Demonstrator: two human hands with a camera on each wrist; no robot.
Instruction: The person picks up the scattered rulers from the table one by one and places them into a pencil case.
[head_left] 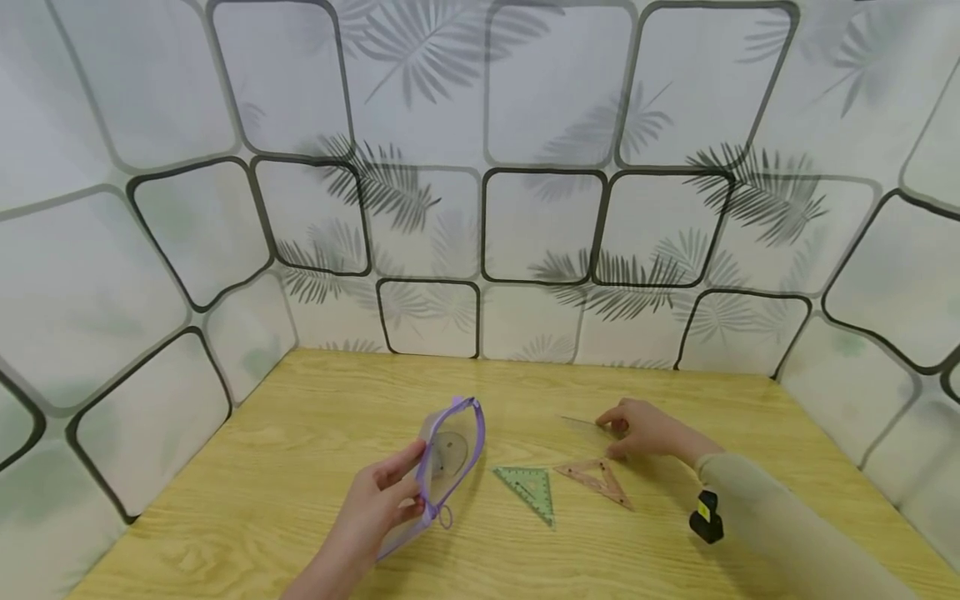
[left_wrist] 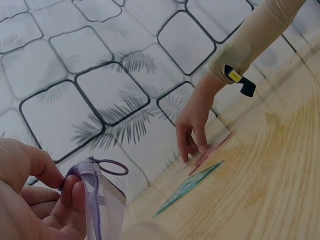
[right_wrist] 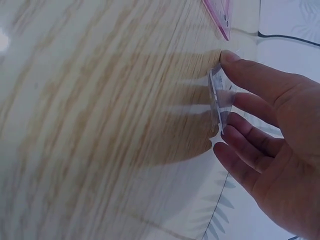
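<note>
A see-through pouch (head_left: 481,433) with a woven purple zip edge is gripped between the thumb and fingers of the left hand (head_left: 381,502), its mouth spread wide; a round, clear disc (head_left: 451,452) is seen within. A flat, clear plastic piece (right_wrist: 216,100) is pinched by its edges in the right hand (head_left: 637,429), just above or on the wood-grained table (head_left: 300,483). Between the hands, a green triangle ruler (head_left: 543,498) and a pink triangle ruler (head_left: 610,483) are laid flat.
</note>
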